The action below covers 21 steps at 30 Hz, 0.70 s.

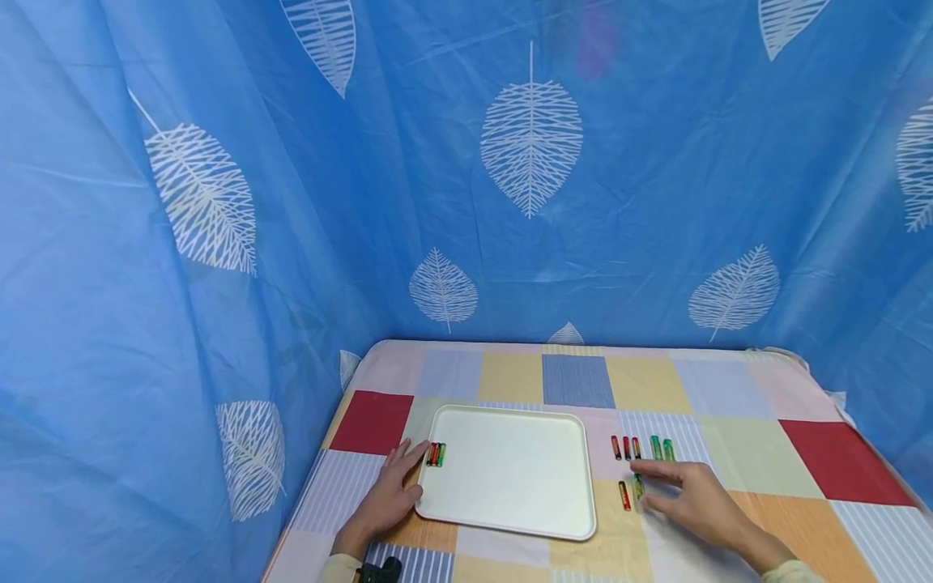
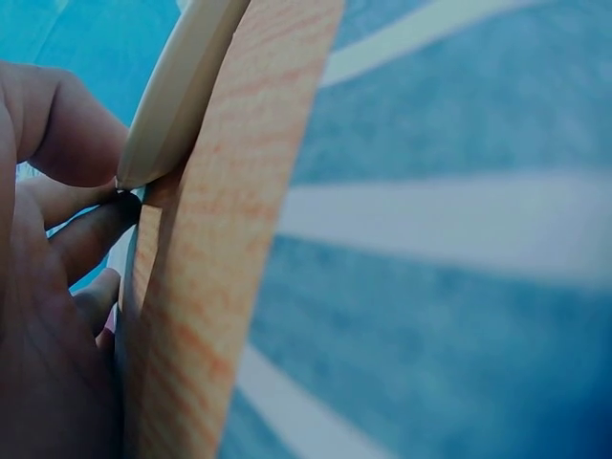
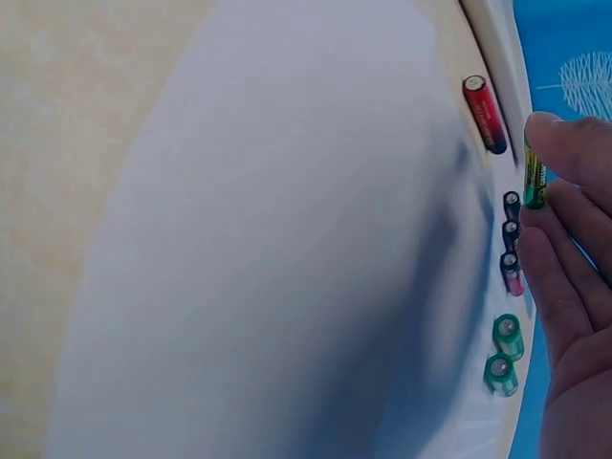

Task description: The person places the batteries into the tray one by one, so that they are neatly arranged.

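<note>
My right hand (image 1: 688, 495) pinches a green battery (image 3: 535, 177) between thumb and fingertips, just above the tablecloth. Beside it lies a single red battery (image 1: 624, 495). Beyond that hand are a row of three red-and-black batteries (image 1: 627, 448) and two thicker green batteries (image 1: 662, 448). A white rectangular tray (image 1: 510, 470) sits left of them. Against the tray's left rim rests my left hand (image 1: 389, 494), its fingers relaxed and the thumb touching the edge. Just inside that rim, near the index finger, red and green batteries (image 1: 435, 454) lie side by side.
A patchwork-patterned cloth (image 1: 510, 559) covers the table. Blue curtains (image 1: 627, 202) with white leaf prints hang behind the table and along its left and right sides. A small black object (image 1: 382, 570) shows beside the left wrist.
</note>
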### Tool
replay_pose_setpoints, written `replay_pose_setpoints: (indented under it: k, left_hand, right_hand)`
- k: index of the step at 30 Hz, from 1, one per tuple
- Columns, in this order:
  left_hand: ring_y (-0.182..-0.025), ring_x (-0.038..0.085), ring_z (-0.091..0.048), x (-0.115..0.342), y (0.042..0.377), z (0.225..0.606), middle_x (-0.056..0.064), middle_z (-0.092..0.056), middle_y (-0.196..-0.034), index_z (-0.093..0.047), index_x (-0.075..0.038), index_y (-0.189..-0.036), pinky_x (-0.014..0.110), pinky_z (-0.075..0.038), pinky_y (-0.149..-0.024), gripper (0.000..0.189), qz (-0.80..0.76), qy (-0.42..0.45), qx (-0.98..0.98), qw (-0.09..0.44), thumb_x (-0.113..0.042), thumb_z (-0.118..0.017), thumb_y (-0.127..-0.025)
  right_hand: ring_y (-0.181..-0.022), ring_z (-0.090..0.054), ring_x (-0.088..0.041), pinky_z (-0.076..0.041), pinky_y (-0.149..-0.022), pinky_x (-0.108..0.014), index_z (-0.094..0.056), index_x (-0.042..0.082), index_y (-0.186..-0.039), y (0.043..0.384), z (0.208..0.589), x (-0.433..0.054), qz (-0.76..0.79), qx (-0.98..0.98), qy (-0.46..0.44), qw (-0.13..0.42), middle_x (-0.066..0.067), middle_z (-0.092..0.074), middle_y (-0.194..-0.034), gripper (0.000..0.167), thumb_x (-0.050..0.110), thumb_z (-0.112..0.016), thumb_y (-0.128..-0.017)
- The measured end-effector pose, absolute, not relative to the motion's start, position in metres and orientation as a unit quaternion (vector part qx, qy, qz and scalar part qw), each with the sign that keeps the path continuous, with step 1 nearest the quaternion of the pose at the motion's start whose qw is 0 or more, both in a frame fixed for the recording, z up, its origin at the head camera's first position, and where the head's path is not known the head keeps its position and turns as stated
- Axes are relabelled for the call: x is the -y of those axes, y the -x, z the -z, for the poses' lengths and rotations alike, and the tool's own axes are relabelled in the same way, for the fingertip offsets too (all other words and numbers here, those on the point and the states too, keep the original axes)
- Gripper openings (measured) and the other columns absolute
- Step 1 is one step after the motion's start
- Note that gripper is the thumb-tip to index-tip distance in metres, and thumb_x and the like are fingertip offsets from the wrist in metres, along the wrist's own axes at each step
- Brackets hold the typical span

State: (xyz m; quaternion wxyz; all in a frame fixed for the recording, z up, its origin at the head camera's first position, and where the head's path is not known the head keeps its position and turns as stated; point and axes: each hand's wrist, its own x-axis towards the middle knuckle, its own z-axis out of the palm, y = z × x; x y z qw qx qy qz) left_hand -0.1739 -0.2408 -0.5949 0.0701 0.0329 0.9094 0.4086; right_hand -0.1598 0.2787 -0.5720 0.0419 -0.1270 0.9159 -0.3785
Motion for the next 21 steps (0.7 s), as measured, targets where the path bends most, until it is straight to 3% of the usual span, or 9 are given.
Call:
replay_pose_setpoints:
  k: [6,12,21]
  left_hand:
    - [-0.165,0.056,-0.016,0.241,0.174,0.595,0.023,-0.032,-0.178,-0.052,-0.022,-0.165,0.085,-0.014,-0.125,0.082,-0.408,-0.034,-0.910,0.069,-0.012,-0.075,-0.088]
    - [-0.165,0.056,-0.017,0.241,0.175,0.595,0.022,-0.031,-0.178,-0.051,-0.022,-0.166,0.086,-0.018,-0.124,0.082,-0.403,-0.035,-0.912,0.065,-0.012,-0.073,-0.088]
    - [-0.165,0.057,-0.018,0.243,0.172,0.595,0.023,-0.031,-0.178,-0.050,-0.020,-0.166,0.086,-0.017,-0.125,0.082,-0.406,-0.040,-0.911,0.066,-0.012,-0.073,-0.088]
  right_hand:
    - [-0.118,-0.071,0.003,-0.063,-0.094,-0.022,-0.079,0.010,-0.132,0.165,0.565,-0.278,0.416,-0.894,0.164,0.032,-0.007,-0.080,-0.131,0.045,0.025,-0.090,-0.091]
    - [-0.116,-0.078,-0.011,-0.065,-0.094,-0.028,-0.077,0.007,-0.135,0.170,0.558,-0.270,0.434,-0.881,0.181,0.049,-0.010,-0.079,-0.133,0.047,0.026,-0.087,-0.093]
    - [-0.117,-0.079,-0.020,-0.067,-0.094,-0.039,-0.074,0.004,-0.137,0.177,0.555,-0.252,0.468,-0.853,0.224,0.060,-0.017,-0.077,-0.135,0.049,0.023,-0.087,-0.094]
